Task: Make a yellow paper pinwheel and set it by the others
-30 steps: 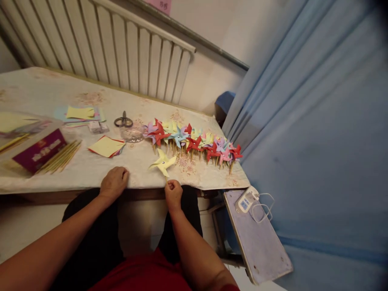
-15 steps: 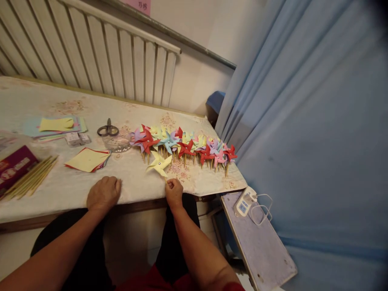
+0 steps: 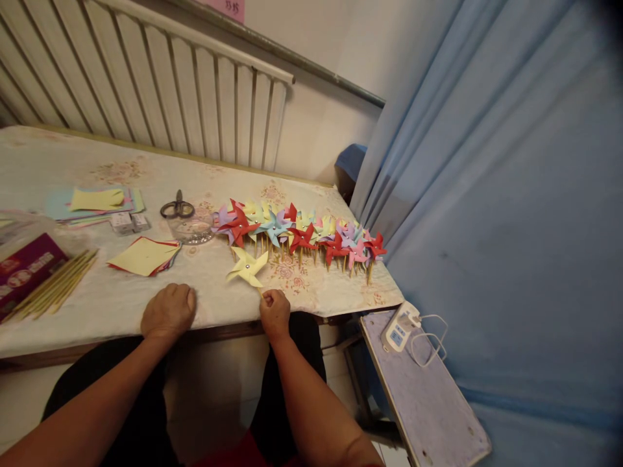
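Note:
Pinched in my right hand (image 3: 275, 314), by the table's front edge, is the stick of a pale yellow pinwheel (image 3: 248, 266). Its paper head leans away to the left, with a shiny pin at its centre. My left hand (image 3: 169, 309) rests as a loose fist on the table edge, palm down, and nothing shows in it. Just beyond that fist lies a stack of square paper sheets (image 3: 143, 256), yellow on top with red below. Behind the yellow pinwheel, a cluster of finished pinwheels (image 3: 302, 237) in red, yellow, blue, pink and purple lies on the flowered tablecloth (image 3: 219, 295).
Black-handled scissors (image 3: 178, 207) lie near a clear dish of pins (image 3: 192, 232). Small boxes (image 3: 127, 223) and coloured papers (image 3: 97, 200) sit farther left. Wooden sticks (image 3: 61, 279) lean by a purple box (image 3: 30, 272). At right are a power strip (image 3: 398, 329) on a stool and a blue curtain (image 3: 487, 227).
My right hand has shifted slightly left with the yellow pinwheel, whose head now tilts farther left. My left hand stays in place; the whole view has turned a little.

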`<state>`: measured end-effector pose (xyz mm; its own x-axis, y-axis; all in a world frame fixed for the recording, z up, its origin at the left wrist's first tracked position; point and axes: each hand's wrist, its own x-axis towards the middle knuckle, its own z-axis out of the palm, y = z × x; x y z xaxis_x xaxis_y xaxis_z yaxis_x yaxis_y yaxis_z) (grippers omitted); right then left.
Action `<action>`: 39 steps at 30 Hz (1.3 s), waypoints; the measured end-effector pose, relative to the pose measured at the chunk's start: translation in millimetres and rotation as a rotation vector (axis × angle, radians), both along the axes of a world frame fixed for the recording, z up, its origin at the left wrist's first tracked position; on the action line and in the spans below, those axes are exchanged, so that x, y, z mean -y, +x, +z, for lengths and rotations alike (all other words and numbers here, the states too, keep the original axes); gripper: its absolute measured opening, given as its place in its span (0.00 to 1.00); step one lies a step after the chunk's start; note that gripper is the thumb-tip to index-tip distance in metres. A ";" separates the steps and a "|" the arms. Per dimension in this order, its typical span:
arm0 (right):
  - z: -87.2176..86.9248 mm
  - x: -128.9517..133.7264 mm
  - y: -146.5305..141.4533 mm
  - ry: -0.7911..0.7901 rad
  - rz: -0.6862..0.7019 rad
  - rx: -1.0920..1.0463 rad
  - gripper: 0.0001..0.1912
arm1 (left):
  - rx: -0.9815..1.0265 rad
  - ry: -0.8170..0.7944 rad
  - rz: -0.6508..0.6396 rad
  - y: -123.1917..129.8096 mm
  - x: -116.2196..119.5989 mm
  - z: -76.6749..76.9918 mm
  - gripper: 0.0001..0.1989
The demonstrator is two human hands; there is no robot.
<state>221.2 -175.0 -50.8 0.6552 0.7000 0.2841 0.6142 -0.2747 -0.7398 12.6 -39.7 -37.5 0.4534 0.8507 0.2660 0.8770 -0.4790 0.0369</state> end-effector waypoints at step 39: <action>2.9 0.4 -6.6 -0.054 0.054 0.004 0.09 | -0.020 -0.050 0.043 1.0 -1.3 2.1 0.20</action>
<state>214.5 -175.4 -47.9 0.6148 0.7487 0.2477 0.6324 -0.2803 -0.7222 13.6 -38.3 -35.4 0.4207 0.8817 0.2135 0.8977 -0.4386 0.0421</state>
